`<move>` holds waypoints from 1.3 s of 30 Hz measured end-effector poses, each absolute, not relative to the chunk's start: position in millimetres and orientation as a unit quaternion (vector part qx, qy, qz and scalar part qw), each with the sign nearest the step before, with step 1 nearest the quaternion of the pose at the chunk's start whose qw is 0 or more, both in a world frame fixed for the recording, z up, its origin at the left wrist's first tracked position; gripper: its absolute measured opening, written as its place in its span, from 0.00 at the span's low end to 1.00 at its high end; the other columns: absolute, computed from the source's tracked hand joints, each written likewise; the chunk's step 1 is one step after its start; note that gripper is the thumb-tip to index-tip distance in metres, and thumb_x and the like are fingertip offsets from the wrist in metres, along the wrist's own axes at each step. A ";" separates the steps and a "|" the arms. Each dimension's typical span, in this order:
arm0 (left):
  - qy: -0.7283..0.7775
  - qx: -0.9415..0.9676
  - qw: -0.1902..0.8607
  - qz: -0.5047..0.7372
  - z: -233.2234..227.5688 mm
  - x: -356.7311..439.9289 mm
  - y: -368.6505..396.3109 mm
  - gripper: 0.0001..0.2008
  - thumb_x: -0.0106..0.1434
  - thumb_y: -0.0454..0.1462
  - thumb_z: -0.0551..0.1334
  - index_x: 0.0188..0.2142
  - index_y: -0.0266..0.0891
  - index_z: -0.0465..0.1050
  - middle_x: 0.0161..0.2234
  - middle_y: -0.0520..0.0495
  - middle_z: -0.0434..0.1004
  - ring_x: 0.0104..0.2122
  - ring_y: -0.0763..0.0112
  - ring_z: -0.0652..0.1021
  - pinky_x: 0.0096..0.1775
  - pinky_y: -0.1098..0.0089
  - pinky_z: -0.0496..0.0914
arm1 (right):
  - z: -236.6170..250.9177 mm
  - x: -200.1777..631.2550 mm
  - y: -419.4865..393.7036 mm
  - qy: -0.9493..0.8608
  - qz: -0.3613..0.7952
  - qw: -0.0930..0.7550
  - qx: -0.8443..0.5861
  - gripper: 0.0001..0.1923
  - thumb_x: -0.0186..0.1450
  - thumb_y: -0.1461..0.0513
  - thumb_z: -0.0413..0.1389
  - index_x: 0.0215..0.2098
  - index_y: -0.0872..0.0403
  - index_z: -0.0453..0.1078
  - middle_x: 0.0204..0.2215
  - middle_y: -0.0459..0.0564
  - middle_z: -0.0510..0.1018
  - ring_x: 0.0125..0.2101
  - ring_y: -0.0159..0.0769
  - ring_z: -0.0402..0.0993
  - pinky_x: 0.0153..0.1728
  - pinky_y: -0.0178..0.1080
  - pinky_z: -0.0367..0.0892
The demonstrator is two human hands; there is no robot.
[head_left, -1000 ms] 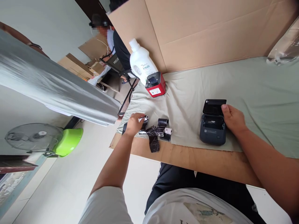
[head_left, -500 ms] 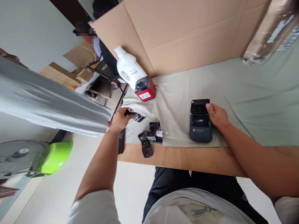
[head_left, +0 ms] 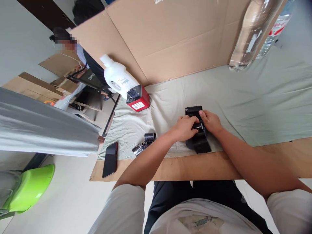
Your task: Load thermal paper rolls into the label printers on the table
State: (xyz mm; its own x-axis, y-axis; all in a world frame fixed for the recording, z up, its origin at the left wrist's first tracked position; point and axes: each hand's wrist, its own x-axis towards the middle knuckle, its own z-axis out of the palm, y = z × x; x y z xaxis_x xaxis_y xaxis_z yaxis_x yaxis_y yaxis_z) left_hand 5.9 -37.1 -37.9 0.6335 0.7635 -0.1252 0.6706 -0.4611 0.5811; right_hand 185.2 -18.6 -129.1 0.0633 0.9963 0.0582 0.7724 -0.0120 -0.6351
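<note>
Both hands meet over the small black printer (head_left: 198, 139) that sits near the front edge of the desk (head_left: 207, 167), on the pale green cloth (head_left: 243, 94). Its lid stands open at the back. The left hand (head_left: 184, 127) curls over the open bay, fingers bent around something small and shiny there, though what it grips is mostly hidden. The right hand (head_left: 211, 121) clasps the printer's right side, thumb against the lid. What lies in the bay cannot be made out.

Toward the front left corner lie black wrapped rolls (head_left: 144, 144), partly covered by the left forearm, and a dark phone (head_left: 110, 159). At the back left stand a red printer (head_left: 137, 99) and a white jug (head_left: 116, 77). A clear bottle (head_left: 246, 32) leans against the cardboard wall (head_left: 175, 35), its top cut off.
</note>
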 end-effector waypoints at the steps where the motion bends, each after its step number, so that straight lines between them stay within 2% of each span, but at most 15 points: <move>1: 0.440 0.858 0.264 0.035 -42.0 14.2 -33.8 0.14 0.60 0.34 0.64 0.46 0.40 0.71 0.45 0.43 0.78 0.50 0.56 0.75 0.56 0.54 0.64 | -128.8 185.1 -18.5 -0.651 0.215 0.264 -0.679 0.41 0.67 0.34 0.26 0.31 0.51 0.69 0.28 0.54 0.78 0.30 0.42 0.71 0.27 0.38 0.53; 4: 0.467 0.860 0.198 -0.055 -44.3 29.2 -31.4 0.16 0.62 0.35 0.62 0.50 0.37 0.71 0.46 0.40 0.79 0.52 0.52 0.74 0.57 0.52 0.62 | -128.0 184.6 -18.4 -0.652 0.221 0.259 -0.678 0.40 0.67 0.35 0.26 0.31 0.51 0.68 0.28 0.54 0.78 0.30 0.42 0.71 0.27 0.38 0.52; 8: 0.481 0.857 0.169 -0.068 -45.6 35.5 -33.8 0.16 0.62 0.34 0.62 0.50 0.38 0.73 0.46 0.41 0.80 0.51 0.51 0.75 0.54 0.53 0.64 | -127.4 184.0 -18.1 -0.648 0.218 0.250 -0.685 0.40 0.68 0.35 0.26 0.31 0.51 0.67 0.28 0.54 0.78 0.30 0.43 0.71 0.27 0.39 0.51; 12: 0.498 0.848 0.178 -0.023 -58.4 33.9 -35.1 0.16 0.61 0.35 0.64 0.50 0.39 0.76 0.46 0.40 0.80 0.52 0.49 0.74 0.53 0.51 0.67 | -127.5 184.1 -17.3 -0.648 0.219 0.248 -0.686 0.40 0.68 0.35 0.25 0.32 0.51 0.68 0.29 0.55 0.78 0.31 0.43 0.71 0.28 0.39 0.52; 17: 0.504 0.827 0.219 0.119 -69.4 22.9 -38.4 0.23 0.56 0.33 0.69 0.52 0.38 0.74 0.54 0.39 0.72 0.53 0.57 0.73 0.56 0.58 0.68 | -128.4 184.4 -17.0 -0.648 0.222 0.252 -0.684 0.41 0.67 0.35 0.25 0.34 0.51 0.69 0.30 0.55 0.79 0.32 0.44 0.71 0.29 0.39 0.53; 19: 0.506 0.819 0.218 0.158 -69.3 19.5 -39.7 0.21 0.55 0.32 0.70 0.49 0.39 0.75 0.52 0.41 0.73 0.52 0.58 0.73 0.56 0.58 0.68 | -128.3 184.4 -17.3 -0.648 0.222 0.255 -0.682 0.41 0.67 0.35 0.25 0.34 0.51 0.69 0.30 0.55 0.78 0.32 0.44 0.71 0.29 0.39 0.53; 23: 0.495 0.833 0.213 0.127 -68.2 18.7 -41.3 0.06 0.60 0.32 0.65 0.36 0.42 0.80 0.42 0.45 0.79 0.50 0.54 0.71 0.54 0.52 0.65 | -127.3 184.9 -17.9 -0.650 0.221 0.259 -0.679 0.40 0.67 0.35 0.25 0.32 0.50 0.68 0.28 0.54 0.77 0.30 0.43 0.70 0.29 0.39 0.54; 27: 0.472 0.851 0.198 0.121 -72.8 18.7 -45.3 0.09 0.65 0.35 0.61 0.33 0.43 0.81 0.42 0.45 0.79 0.50 0.54 0.70 0.53 0.51 0.61 | -127.7 186.1 -18.3 -0.647 0.228 0.282 -0.671 0.41 0.65 0.33 0.26 0.30 0.50 0.67 0.27 0.53 0.77 0.30 0.42 0.70 0.29 0.39 0.57; 30: 0.463 0.840 0.208 0.192 -80.9 13.3 -51.0 0.08 0.65 0.36 0.61 0.33 0.43 0.80 0.42 0.45 0.78 0.50 0.57 0.71 0.54 0.53 0.62 | -128.0 187.1 -18.7 -0.628 0.278 0.351 -0.637 0.41 0.63 0.30 0.29 0.30 0.50 0.67 0.28 0.51 0.76 0.31 0.41 0.71 0.32 0.39 0.60; 33: 0.489 0.768 0.213 0.354 -93.6 3.9 -55.6 0.05 0.64 0.36 0.61 0.35 0.42 0.78 0.41 0.45 0.76 0.47 0.62 0.73 0.54 0.59 0.64 | -124.9 187.1 -19.2 -0.584 0.369 0.415 -0.592 0.41 0.63 0.31 0.29 0.29 0.51 0.68 0.29 0.51 0.77 0.33 0.40 0.72 0.34 0.40 0.65; 36: 0.550 0.643 0.231 0.480 -109.6 -4.3 -56.0 0.07 0.65 0.40 0.60 0.40 0.40 0.73 0.41 0.44 0.74 0.45 0.64 0.74 0.50 0.62 0.67 | -118.6 186.4 -20.0 -0.565 0.421 0.420 -0.572 0.39 0.65 0.33 0.32 0.28 0.52 0.69 0.30 0.53 0.77 0.34 0.40 0.73 0.35 0.40 0.66; 39: 0.592 0.580 0.270 0.490 -122.5 -7.9 -53.6 0.14 0.68 0.44 0.56 0.46 0.38 0.70 0.45 0.41 0.74 0.46 0.63 0.74 0.50 0.61 0.67 | -111.3 187.4 -21.2 -0.598 0.394 0.375 -0.589 0.35 0.64 0.34 0.39 0.27 0.53 0.69 0.31 0.54 0.78 0.34 0.40 0.73 0.37 0.41 0.66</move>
